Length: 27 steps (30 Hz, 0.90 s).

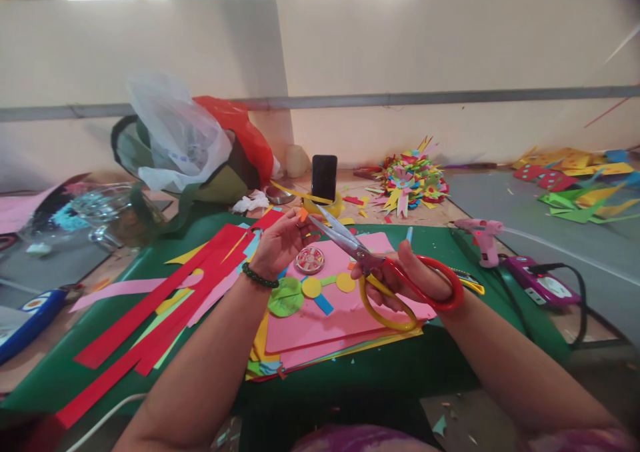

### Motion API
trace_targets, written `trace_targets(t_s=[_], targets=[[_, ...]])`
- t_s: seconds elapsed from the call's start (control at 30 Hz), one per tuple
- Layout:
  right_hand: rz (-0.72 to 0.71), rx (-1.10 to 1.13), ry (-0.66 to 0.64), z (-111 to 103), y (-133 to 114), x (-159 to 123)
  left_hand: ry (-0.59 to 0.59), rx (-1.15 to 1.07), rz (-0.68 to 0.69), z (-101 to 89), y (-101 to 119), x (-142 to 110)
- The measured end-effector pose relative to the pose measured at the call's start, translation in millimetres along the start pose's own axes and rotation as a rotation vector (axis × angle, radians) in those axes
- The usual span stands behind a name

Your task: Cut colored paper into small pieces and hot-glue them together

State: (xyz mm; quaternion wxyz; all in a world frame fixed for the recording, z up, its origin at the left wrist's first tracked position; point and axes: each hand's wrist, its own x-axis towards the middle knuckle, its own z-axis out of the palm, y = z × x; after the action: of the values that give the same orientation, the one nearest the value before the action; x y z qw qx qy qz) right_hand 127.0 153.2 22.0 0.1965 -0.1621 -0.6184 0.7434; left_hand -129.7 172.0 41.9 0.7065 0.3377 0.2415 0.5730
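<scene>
Pinching orange scrap (303, 215) with left hand (278, 242), probably for steadiness. Curling fingers of right hand (419, 276) round scissors (346, 241), likely for leverage.

A: Cut off?
B: Blue item (37, 315), left edge. White cable (107, 412), bottom edge.
A: Blurred?
B: Paper pieces (597, 179), far right. Clear bag (95, 215) too, contents unclear.
A: Hidden?
B: Most sheets under the pink paper (310, 325). Right hand (407, 279), partly, behind the handles of the scissors (350, 240).
A: Too small?
B: Print on the white bag (175, 129); exact shape of the orange scrap (303, 214) in the left hand (283, 242).
</scene>
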Motion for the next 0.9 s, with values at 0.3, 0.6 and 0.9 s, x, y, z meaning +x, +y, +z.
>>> trace_targets(t_s=[0.3, 0.6, 0.9], targets=[[-0.006, -0.025, 0.018, 1.7, -2.0, 0.1, 0.025, 0.004, -0.019, 1.1, 0.1, -0.4], [-0.016, -0.005, 0.007, 1.2, -1.0, -0.2, 0.016, -0.006, -0.014, 1.3, 0.4, -0.5], [-0.023, -0.015, 0.002, 1.3, -2.2, -0.5, 0.002, 0.014, -0.014, 1.5, 1.4, -1.0]])
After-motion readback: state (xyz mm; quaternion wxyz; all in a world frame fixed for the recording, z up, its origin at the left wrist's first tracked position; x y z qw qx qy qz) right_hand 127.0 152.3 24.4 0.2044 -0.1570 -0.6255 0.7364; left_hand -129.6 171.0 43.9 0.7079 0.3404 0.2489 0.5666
